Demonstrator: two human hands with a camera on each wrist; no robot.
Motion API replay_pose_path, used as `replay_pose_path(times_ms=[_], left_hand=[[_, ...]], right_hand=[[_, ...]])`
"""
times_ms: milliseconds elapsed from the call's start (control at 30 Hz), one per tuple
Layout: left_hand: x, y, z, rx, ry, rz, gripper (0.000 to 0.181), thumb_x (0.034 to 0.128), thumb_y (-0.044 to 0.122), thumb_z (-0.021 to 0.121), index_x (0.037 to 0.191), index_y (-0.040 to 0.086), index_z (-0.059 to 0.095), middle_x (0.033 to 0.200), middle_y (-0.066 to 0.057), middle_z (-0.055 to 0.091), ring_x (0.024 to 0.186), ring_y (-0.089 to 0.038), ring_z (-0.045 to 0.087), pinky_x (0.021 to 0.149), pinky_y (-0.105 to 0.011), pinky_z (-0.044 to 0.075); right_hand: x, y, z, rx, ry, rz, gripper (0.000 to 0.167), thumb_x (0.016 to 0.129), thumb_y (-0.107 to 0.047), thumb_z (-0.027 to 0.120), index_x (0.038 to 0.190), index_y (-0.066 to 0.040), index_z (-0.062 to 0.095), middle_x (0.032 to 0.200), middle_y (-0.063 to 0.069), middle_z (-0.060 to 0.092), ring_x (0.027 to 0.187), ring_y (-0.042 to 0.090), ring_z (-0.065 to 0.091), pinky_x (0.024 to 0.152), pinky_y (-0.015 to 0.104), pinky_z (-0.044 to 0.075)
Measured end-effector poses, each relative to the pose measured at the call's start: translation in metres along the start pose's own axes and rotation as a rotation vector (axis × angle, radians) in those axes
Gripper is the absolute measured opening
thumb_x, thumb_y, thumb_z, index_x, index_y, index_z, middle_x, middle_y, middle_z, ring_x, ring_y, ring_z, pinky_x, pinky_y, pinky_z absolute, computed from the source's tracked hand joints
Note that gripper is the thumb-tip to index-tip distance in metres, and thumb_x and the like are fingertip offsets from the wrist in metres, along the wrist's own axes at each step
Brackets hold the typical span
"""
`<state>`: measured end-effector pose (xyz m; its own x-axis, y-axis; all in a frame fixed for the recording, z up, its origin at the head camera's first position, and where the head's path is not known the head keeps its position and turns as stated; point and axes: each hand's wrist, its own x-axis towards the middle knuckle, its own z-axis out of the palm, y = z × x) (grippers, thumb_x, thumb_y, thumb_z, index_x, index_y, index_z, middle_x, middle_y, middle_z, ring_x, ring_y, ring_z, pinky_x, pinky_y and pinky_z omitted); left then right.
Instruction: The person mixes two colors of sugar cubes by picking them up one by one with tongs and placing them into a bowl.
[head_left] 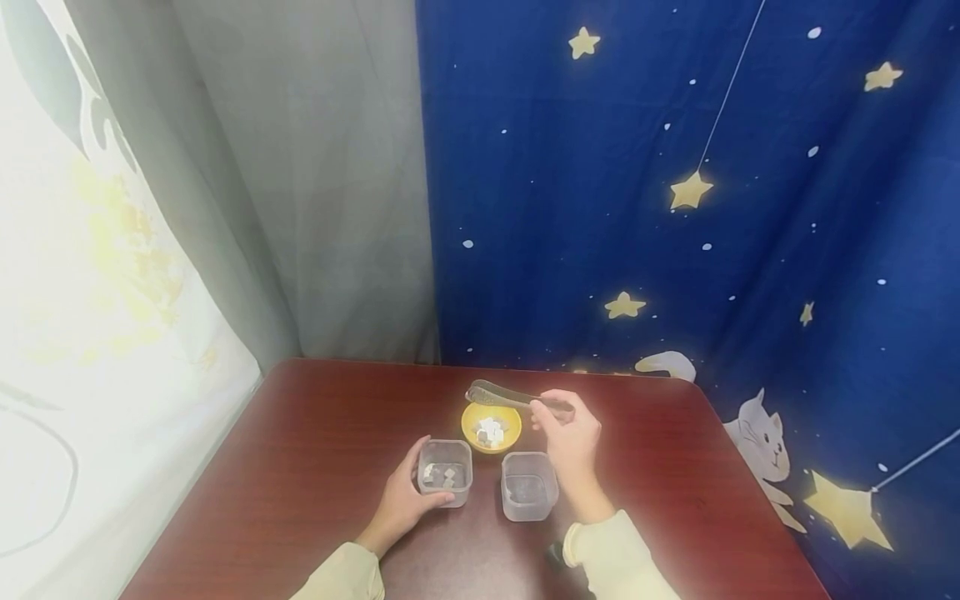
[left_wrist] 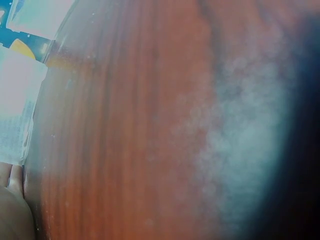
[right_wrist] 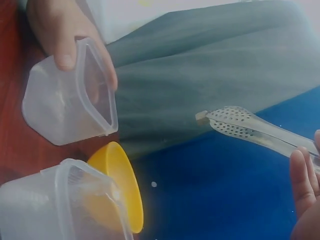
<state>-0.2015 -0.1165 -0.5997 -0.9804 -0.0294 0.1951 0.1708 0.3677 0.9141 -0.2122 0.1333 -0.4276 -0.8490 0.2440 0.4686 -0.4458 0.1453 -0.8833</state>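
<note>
My left hand (head_left: 397, 504) grips a clear square plastic container (head_left: 466, 482), thumb along its near side and fingers round its left. Several small pale cubes (head_left: 448, 477) lie inside it. In my right hand (head_left: 576, 437) is a pair of metal tongs (head_left: 504, 395), held above a yellow bowl (head_left: 517, 429) of whitish cubes (head_left: 491, 431). The right wrist view shows the tongs' perforated ends (right_wrist: 232, 121) closed together, with a small pale piece (right_wrist: 202, 117) at their tip. The left wrist view catches only part of the left hand (left_wrist: 14, 210) and the container's side (left_wrist: 17, 115).
A second clear container (head_left: 527, 510) stands to the right of the held one, just in front of the bowl. All sit on a dark red wooden table (head_left: 337, 442). Grey (head_left: 330, 183) and blue star-patterned curtains (head_left: 555, 200) hang behind the far edge.
</note>
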Motion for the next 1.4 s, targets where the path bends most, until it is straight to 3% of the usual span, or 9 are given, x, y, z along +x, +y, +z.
replay_pose_path(times_ms=[200, 400, 567, 633, 800, 1000, 1233, 1400], left_hand=[[0.0, -0.001, 0.0, 0.01, 0.001, 0.004, 0.111, 0.0566, 0.034, 0.094, 0.15, 0.017, 0.036, 0.133, -0.005, 0.056, 0.112, -0.021, 0.057, 0.098, -0.045, 0.043], [0.001, -0.002, 0.0, 0.014, 0.002, 0.001, 0.11, 0.056, 0.034, 0.094, 0.149, 0.02, 0.037, 0.133, -0.004, 0.056, 0.111, -0.021, 0.058, 0.098, -0.045, 0.043], [0.001, -0.002, 0.0, 0.011, 0.001, 0.002, 0.11, 0.0559, 0.033, 0.094, 0.149, 0.022, 0.037, 0.133, -0.004, 0.056, 0.112, -0.02, 0.057, 0.099, -0.045, 0.043], [0.001, -0.003, 0.0, 0.006, 0.002, 0.003, 0.11, 0.0558, 0.033, 0.094, 0.149, 0.022, 0.037, 0.133, -0.004, 0.057, 0.112, -0.02, 0.057, 0.099, -0.045, 0.043], [0.001, -0.002, 0.0, 0.004, 0.0, 0.004, 0.11, 0.0558, 0.033, 0.094, 0.149, 0.023, 0.037, 0.133, -0.004, 0.057, 0.112, -0.02, 0.057, 0.098, -0.045, 0.043], [0.001, -0.003, 0.0, -0.004, 0.001, 0.01, 0.109, 0.0562, 0.034, 0.094, 0.149, 0.023, 0.037, 0.132, -0.006, 0.057, 0.111, -0.022, 0.057, 0.098, -0.045, 0.044], [0.001, -0.002, 0.0, 0.004, 0.002, 0.004, 0.109, 0.0562, 0.034, 0.094, 0.149, 0.024, 0.037, 0.131, -0.006, 0.058, 0.108, -0.02, 0.059, 0.095, -0.042, 0.046], [0.001, -0.001, 0.0, -0.002, -0.001, 0.003, 0.11, 0.0562, 0.034, 0.094, 0.149, 0.022, 0.037, 0.131, -0.005, 0.057, 0.108, -0.02, 0.059, 0.095, -0.043, 0.045]], right_hand=[[0.005, -0.001, -0.003, 0.022, 0.048, -0.041, 0.017, 0.08, 0.003, 0.075, 0.094, 0.008, 0.067, 0.078, 0.02, 0.07, 0.06, 0.034, 0.067, 0.054, 0.029, 0.056], [0.011, -0.001, -0.007, 0.045, 0.091, -0.052, 0.018, 0.08, 0.003, 0.076, 0.094, 0.01, 0.067, 0.075, 0.02, 0.069, 0.059, 0.037, 0.066, 0.054, 0.037, 0.057], [0.015, 0.0, -0.011, 0.047, 0.122, -0.058, 0.018, 0.08, 0.003, 0.076, 0.093, 0.009, 0.067, 0.075, 0.021, 0.069, 0.057, 0.026, 0.068, 0.053, 0.029, 0.056], [0.016, 0.0, -0.013, 0.041, 0.129, -0.062, 0.018, 0.08, 0.003, 0.076, 0.093, 0.01, 0.067, 0.075, 0.022, 0.069, 0.058, 0.028, 0.068, 0.053, 0.026, 0.055], [0.014, 0.0, -0.014, 0.029, 0.135, -0.054, 0.018, 0.08, 0.004, 0.076, 0.094, 0.01, 0.066, 0.074, 0.021, 0.069, 0.06, 0.038, 0.066, 0.053, 0.028, 0.056], [0.009, 0.0, -0.011, 0.024, 0.121, -0.003, 0.022, 0.081, 0.002, 0.076, 0.099, 0.01, 0.066, 0.082, 0.019, 0.071, 0.061, 0.02, 0.069, 0.057, 0.029, 0.057], [0.001, 0.002, -0.007, 0.017, 0.093, 0.013, 0.025, 0.081, 0.001, 0.075, 0.101, 0.012, 0.065, 0.087, 0.021, 0.071, 0.068, 0.039, 0.068, 0.059, 0.031, 0.057], [-0.006, 0.003, -0.004, -0.007, 0.072, 0.044, 0.021, 0.081, 0.0, 0.076, 0.099, 0.007, 0.067, 0.082, 0.017, 0.071, 0.064, 0.029, 0.069, 0.055, 0.029, 0.056]])
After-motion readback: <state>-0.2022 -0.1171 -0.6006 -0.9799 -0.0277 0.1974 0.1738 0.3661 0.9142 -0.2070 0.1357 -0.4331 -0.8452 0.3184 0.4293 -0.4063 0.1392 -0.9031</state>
